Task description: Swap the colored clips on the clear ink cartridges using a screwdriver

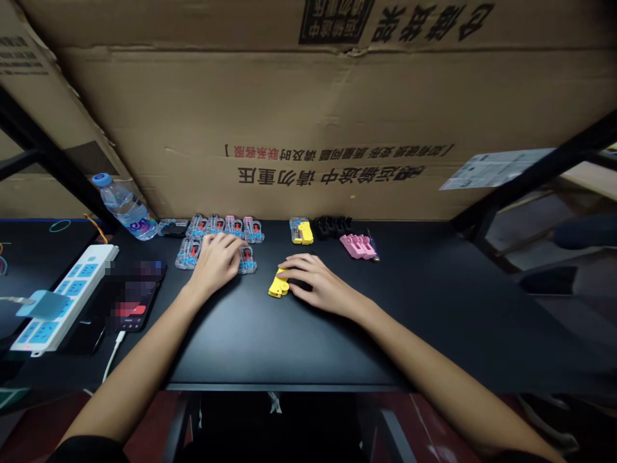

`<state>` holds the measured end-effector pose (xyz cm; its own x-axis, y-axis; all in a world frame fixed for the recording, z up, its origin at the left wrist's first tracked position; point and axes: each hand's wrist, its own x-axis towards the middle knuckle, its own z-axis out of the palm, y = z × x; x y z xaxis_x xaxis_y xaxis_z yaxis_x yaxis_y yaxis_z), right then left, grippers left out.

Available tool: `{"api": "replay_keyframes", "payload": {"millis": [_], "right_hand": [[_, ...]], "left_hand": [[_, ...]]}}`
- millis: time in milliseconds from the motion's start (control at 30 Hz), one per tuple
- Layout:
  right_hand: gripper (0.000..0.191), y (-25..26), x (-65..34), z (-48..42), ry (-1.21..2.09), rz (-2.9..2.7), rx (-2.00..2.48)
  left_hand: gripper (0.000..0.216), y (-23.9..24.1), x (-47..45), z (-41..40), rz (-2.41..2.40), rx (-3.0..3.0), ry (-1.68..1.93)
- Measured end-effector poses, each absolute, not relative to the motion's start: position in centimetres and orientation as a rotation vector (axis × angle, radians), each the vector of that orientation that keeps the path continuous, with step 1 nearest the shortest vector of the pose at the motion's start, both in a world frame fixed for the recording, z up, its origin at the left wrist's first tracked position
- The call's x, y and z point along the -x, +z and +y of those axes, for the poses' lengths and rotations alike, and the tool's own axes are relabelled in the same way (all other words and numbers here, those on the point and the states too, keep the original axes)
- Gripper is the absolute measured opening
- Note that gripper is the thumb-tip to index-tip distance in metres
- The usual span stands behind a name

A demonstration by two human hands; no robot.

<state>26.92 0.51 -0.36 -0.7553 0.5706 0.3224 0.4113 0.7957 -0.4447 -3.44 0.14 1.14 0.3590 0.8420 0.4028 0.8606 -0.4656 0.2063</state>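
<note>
Head view, hands (321, 283), yellow piece (277, 285), carton (299, 103) (“请勿重压” (276, 176))

Black table (289, 347), power strip (74, 288) and phone (139, 302) that lay at nine o'clock, water bottle (128, 209) that stood at ten, clear cases (187, 254) that sat at eleven, yellow-and-clear case (302, 232) at twelve, black pieces (332, 226) beside it, pink piece (357, 246) at one

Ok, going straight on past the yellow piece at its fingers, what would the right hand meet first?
The right hand would probably meet the clear plastic piece with blue parts at the right end of the near row, by the left hand; depth is unclear here.
</note>
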Motion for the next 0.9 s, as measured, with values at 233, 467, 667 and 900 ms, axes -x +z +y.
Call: {"api": "replay_keyframes", "payload": {"millis": [233,467,667,900], "right_hand": [[0.020,0.1,-27.8,1.4,0.395,-2.517,0.838],[0.034,0.2,-27.9,1.2,0.409,-2.517,0.811],[0.027,0.6,-28.0,1.3,0.572,-2.474,0.845],[0.028,2.1,-27.7,1.1,0.742,-2.180,1.033]], "left_hand": [[0.022,0.8,2.6,-0.1,-1.514,2.699,-0.726],[0.041,1.2,1.5,-1.2,-1.658,2.613,-0.660],[0.048,0.3,0.1,-2.1,-1.662,2.656,-0.559],[0.062,-0.2,-0.2,-2.2,-1.747,2.738,-0.718]]}}
